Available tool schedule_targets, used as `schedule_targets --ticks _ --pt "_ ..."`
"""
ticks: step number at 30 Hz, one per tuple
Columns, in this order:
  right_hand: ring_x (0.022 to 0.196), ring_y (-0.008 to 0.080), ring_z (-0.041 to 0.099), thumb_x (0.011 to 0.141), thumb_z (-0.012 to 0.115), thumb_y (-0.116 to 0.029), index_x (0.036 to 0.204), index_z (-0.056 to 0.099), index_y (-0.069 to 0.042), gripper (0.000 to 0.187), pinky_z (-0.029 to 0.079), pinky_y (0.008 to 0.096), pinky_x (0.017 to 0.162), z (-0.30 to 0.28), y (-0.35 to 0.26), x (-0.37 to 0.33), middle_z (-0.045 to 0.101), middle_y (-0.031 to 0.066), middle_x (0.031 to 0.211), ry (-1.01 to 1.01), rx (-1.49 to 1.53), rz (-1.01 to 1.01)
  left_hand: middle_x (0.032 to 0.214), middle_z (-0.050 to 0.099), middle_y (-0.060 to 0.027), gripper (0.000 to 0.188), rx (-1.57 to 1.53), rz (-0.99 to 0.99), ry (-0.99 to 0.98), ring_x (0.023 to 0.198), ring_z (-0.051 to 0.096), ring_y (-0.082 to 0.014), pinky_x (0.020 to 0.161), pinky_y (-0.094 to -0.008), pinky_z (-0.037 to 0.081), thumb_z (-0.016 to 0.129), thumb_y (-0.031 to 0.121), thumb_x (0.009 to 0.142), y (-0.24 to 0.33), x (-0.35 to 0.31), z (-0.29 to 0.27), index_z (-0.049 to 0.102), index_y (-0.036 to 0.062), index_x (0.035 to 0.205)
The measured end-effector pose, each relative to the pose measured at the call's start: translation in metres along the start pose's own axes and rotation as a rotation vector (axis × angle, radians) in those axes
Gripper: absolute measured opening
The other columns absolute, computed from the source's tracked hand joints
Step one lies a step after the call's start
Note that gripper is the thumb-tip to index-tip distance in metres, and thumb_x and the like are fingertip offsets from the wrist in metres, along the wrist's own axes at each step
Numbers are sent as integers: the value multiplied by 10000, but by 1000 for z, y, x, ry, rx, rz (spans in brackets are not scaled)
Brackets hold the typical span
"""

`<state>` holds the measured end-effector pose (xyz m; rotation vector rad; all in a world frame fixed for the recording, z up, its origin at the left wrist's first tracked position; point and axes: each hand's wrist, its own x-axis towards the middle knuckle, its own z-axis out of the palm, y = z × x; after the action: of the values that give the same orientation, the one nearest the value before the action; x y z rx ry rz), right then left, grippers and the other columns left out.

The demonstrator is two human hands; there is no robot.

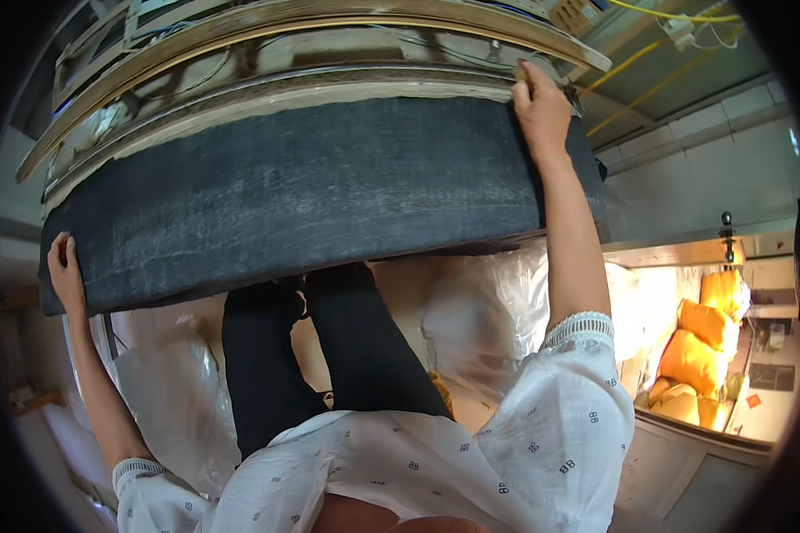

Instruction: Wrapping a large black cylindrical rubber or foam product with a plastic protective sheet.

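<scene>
A wide sheet of dark grey fabric (311, 191) hangs stretched in front of me over the edge of a wooden framed structure (267, 53). My left hand (62, 266) grips the fabric's lower left corner. My right hand (540, 107) is raised and pinches the fabric's upper right corner against the frame's edge. Below the fabric I see my own legs in black trousers (329, 355) and my white patterned blouse (471, 462).
Clear plastic-wrapped bundles (480, 311) lie under the fabric around my legs. Several orange sacks (698, 355) are stacked in a bin at the right. Yellow cables (649, 53) run across the upper right, above a pale tiled wall (711, 160).
</scene>
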<state>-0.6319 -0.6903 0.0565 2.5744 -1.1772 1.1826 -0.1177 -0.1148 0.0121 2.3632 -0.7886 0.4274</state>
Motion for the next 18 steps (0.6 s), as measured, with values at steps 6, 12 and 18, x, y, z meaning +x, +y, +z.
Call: schedule_targets --ticks 6,12,18 --pt "893 358 599 794 524 -201 1081 624 -130 312 472 426 776 -20 74 4 633 172 963 28 -188 136 1109 598 -105 299 -13 -28 -25 1041 565 -194 926 -293 409 537 199 923 -5 4 6 563 25 1164" --pt "903 355 598 807 513 -194 1125 595 -132 335 469 417 787 -26 80 -3 624 154 1016 19 -106 116 1124 589 -110 304 52 -14 -15 1045 561 -190 933 -293 404 531 201 927 1 4 2 558 14 1166" --pt "916 352 591 808 506 -189 1111 596 -130 321 467 419 791 -28 82 6 617 148 1033 -64 -83 -36 1147 583 -106 324 -27 -17 -28 1081 548 -195 958 -290 385 521 211 930 -1 1 7 544 12 1185"
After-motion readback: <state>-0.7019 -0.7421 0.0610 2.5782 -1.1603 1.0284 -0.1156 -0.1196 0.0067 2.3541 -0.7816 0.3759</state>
